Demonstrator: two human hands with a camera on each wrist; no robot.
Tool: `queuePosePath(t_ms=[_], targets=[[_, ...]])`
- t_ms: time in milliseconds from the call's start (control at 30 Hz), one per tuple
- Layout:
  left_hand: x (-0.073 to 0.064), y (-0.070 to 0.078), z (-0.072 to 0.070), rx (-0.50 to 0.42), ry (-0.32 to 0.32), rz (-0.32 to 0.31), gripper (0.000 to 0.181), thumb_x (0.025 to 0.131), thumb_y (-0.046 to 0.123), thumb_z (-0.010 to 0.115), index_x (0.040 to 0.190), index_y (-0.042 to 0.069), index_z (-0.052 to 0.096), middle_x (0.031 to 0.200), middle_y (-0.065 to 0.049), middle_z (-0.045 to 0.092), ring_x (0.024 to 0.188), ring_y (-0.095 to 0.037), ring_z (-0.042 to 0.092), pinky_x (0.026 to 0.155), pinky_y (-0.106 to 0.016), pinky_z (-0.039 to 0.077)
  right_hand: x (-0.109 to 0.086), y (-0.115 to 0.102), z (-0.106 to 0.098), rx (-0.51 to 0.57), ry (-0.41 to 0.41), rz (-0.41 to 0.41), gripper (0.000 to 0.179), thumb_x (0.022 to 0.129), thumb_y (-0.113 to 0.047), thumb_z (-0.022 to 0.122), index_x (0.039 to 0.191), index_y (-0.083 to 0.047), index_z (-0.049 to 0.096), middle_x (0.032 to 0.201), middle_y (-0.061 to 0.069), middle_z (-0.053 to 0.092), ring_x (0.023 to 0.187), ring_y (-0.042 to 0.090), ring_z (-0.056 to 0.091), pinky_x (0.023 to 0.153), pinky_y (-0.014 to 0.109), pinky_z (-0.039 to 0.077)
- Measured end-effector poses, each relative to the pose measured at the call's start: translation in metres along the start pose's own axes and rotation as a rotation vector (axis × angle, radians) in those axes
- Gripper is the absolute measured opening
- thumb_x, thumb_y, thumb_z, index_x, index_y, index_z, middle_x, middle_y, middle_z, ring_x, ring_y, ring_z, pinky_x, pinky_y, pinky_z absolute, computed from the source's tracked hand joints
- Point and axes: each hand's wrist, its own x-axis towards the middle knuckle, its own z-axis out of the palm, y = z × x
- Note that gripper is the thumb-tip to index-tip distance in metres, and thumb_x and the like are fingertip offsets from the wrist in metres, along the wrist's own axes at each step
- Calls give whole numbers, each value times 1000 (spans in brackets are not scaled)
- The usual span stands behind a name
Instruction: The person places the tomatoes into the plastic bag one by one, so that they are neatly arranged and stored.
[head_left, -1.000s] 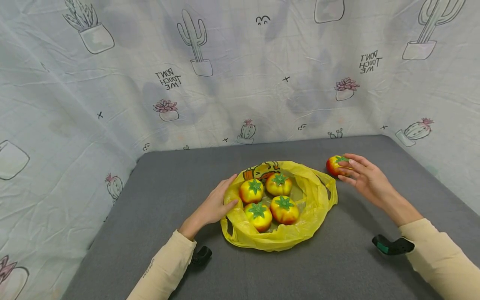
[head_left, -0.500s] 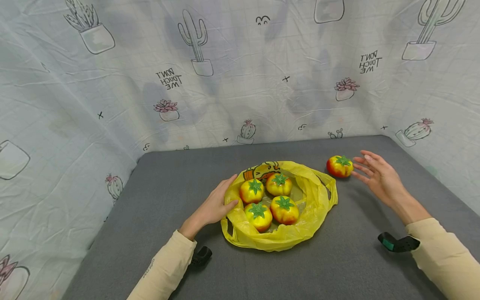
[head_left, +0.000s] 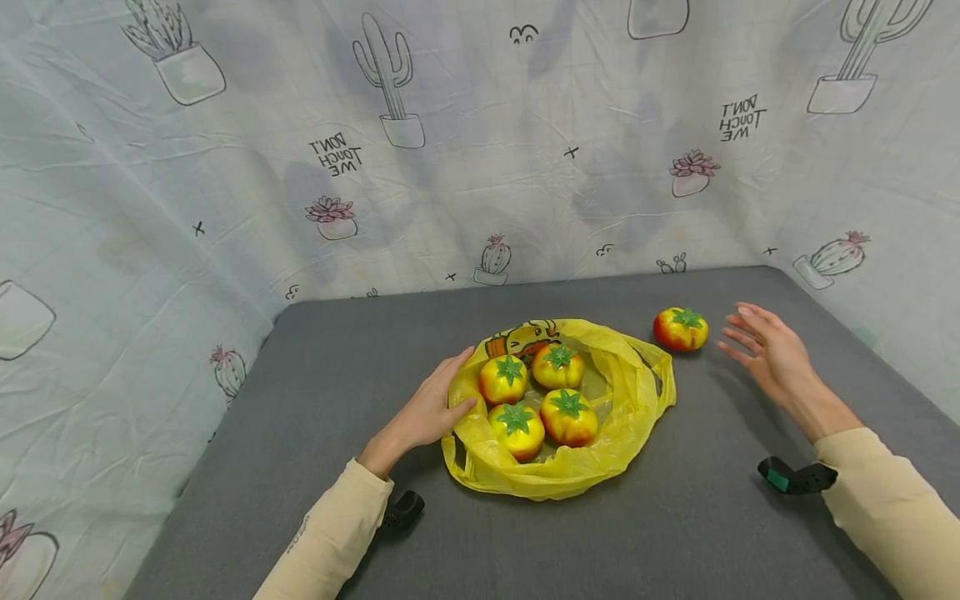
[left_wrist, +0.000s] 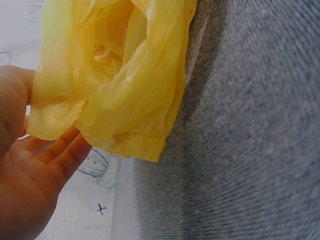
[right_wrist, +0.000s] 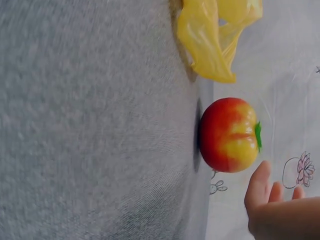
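A yellow plastic bag [head_left: 633, 417] lies spread with its mouth up, several red-and-yellow tomatoes [head_left: 570, 419] with green star-shaped tops inside it. My left hand [head_left: 429, 408] holds the bag's left rim, thumb over the edge and fingers along the outside. The left wrist view shows the yellow plastic [left_wrist: 135, 110] between thumb and fingers. One more tomato [head_left: 680, 330] sits on the table beyond the bag's right handle. To its right hovers my right hand [head_left: 776, 354], fingers spread and loosely bent, holding nothing. In the right wrist view a gap separates the fingertips from this tomato [right_wrist: 230, 135].
The grey cloth-covered table [head_left: 330, 358] runs back to a pale curtain [head_left: 465, 167] printed with cacti. A black wrist device [head_left: 797, 477] hangs under the right sleeve, another black wrist device [head_left: 403, 510] by the left.
My right hand has drawn away to the right from the lone tomato, which its fingers partly covered before. That tomato stays in place. The left hand and the bag have not moved.
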Motion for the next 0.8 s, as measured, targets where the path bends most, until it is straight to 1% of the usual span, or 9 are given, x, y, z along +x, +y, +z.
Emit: queuePosePath(t_ms=[100, 200, 233, 300, 400, 467, 500, 567, 800], targets=[[0, 0, 0, 1, -2, -2, 71, 89, 6, 65, 149, -1, 26, 143, -22, 37, 132, -35, 35, 104, -53, 30, 5, 1, 1, -68, 95, 34, 38, 90, -28, 66, 120, -21, 45, 112, -3, 45, 92, 11, 49, 73, 24, 51], [0, -1, 0, -6, -5, -3, 71, 89, 6, 65, 149, -1, 26, 143, -22, 37, 132, -35, 34, 104, -53, 30, 10, 4, 0, -137, 142, 65, 39, 88, -30, 68, 119, -22, 45, 112, -3, 41, 93, 12, 46, 71, 22, 51], [0, -1, 0, -8, -6, -3, 71, 90, 6, 65, 149, -1, 26, 143, -22, 37, 132, -36, 34, 104, -54, 30, 11, 5, -1, -164, 151, 74, 42, 87, -31, 68, 121, -22, 45, 113, -5, 41, 94, 12, 45, 70, 22, 51], [1, -1, 0, -12, -8, -3, 71, 90, 6, 65, 149, -1, 26, 143, -22, 37, 132, -36, 34, 104, -53, 30, 14, 7, -1, -234, 160, 101, 53, 87, -34, 68, 131, -23, 41, 127, 1, 38, 105, 18, 42, 70, 20, 50], [-1, -2, 0, -13, -7, -7, 71, 90, 6, 65, 149, -1, 26, 143, -22, 37, 131, -36, 34, 104, -54, 30, 21, 12, 2, -365, 148, 138, 78, 87, -41, 66, 149, -21, 24, 152, 11, 16, 132, 34, 24, 69, 17, 49], [-1, -2, 0, -12, -9, -16, 71, 90, 7, 64, 149, -1, 25, 144, -22, 36, 132, -35, 34, 104, -53, 30, 25, 14, 4, -422, 133, 154, 90, 87, -43, 64, 155, -18, 10, 158, 10, -4, 140, 37, 6, 72, 18, 50], [-1, -2, 0, -13, -12, -20, 71, 90, 7, 64, 150, 0, 25, 144, -21, 36, 132, -35, 34, 104, -53, 30, 27, 15, 4, -443, 121, 156, 93, 87, -44, 64, 155, -16, 6, 158, 13, -9, 141, 39, 1, 72, 18, 50], [0, -2, 1, -14, -19, -25, 71, 91, 7, 64, 150, 1, 25, 145, -21, 35, 132, -35, 34, 104, -54, 30, 29, 16, 3, -473, 100, 154, 94, 88, -43, 63, 155, -15, 4, 157, 17, -11, 140, 41, 1, 74, 19, 50], [1, -1, 2, -9, -28, -42, 72, 91, 8, 64, 151, 3, 23, 146, -19, 34, 133, -33, 33, 105, -52, 29, 34, 22, 5, -600, 55, 153, 93, 90, -43, 60, 154, -11, 1, 154, 27, -7, 135, 38, 19, 75, 20, 50]])
